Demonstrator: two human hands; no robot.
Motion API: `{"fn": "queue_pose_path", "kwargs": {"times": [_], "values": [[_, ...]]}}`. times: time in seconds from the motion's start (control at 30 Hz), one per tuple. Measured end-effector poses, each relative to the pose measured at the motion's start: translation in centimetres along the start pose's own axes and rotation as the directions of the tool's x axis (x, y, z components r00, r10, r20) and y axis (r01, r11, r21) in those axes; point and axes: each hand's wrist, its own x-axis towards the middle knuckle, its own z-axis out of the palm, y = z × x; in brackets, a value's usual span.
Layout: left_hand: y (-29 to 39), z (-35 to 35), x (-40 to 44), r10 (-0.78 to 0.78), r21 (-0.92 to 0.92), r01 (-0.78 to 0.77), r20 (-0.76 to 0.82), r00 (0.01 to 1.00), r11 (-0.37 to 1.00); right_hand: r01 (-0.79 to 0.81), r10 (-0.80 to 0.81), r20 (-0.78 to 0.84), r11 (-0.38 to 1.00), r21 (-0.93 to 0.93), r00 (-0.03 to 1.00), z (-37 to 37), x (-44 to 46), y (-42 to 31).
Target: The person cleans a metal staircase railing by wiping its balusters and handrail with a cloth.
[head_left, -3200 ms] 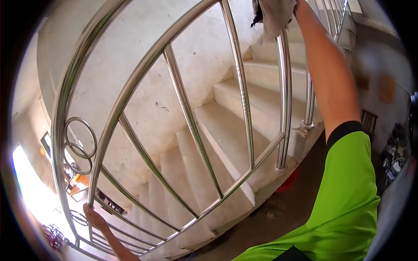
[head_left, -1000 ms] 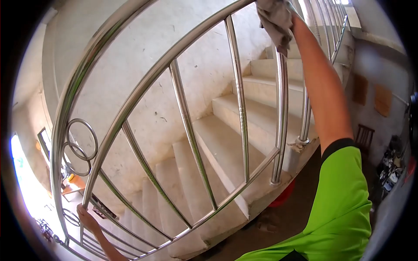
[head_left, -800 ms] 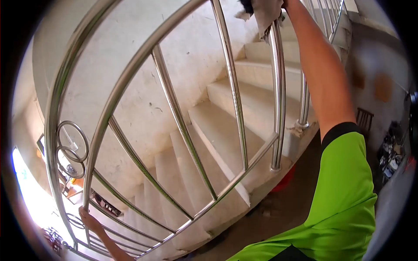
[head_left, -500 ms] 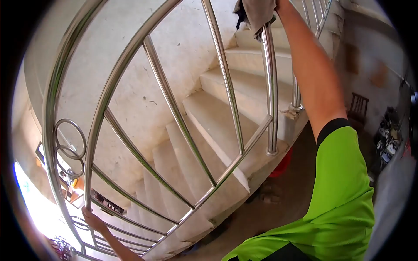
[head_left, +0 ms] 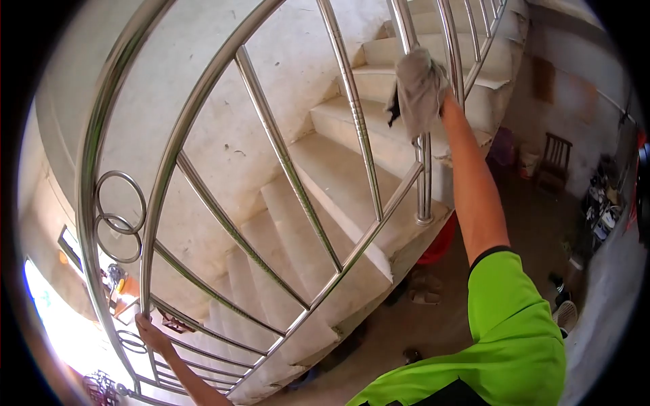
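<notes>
My right hand [head_left: 444, 100] is closed around a grey-brown rag [head_left: 415, 84], which is wrapped about an upright metal post [head_left: 423, 183] of the stair railing. The rag covers most of the fingers, and a dark scrap hangs from its left side. At the lower left, my left hand [head_left: 153, 334] grips the curved inner rail [head_left: 164, 183] of the shiny balustrade. Thin slanting bars [head_left: 281, 152] run between this rail and the straight lower rail [head_left: 325, 298].
Concrete steps [head_left: 332, 166] rise behind the railing beside a stained wall [head_left: 223, 128]. On the floor far below stand a wooden chair [head_left: 555, 161] and a bucket [head_left: 529, 162]. Sandals [head_left: 425, 289] lie under the stairs, near something red [head_left: 439, 245].
My right hand has slid down the post with the rag, from the top edge of the view. My left hand keeps its hold on the rail; the view has shifted slightly.
</notes>
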Motion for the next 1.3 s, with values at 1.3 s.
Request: {"fn": "queue_pose_path", "kwargs": {"times": [1.3], "values": [[0.8,0.4,-0.4,-0.138,-0.183,0.139,0.017,0.990,0.973,0.253,-0.278,-0.073,0.936,-0.245,0.958,-1.0,-1.6,-1.7]]}}
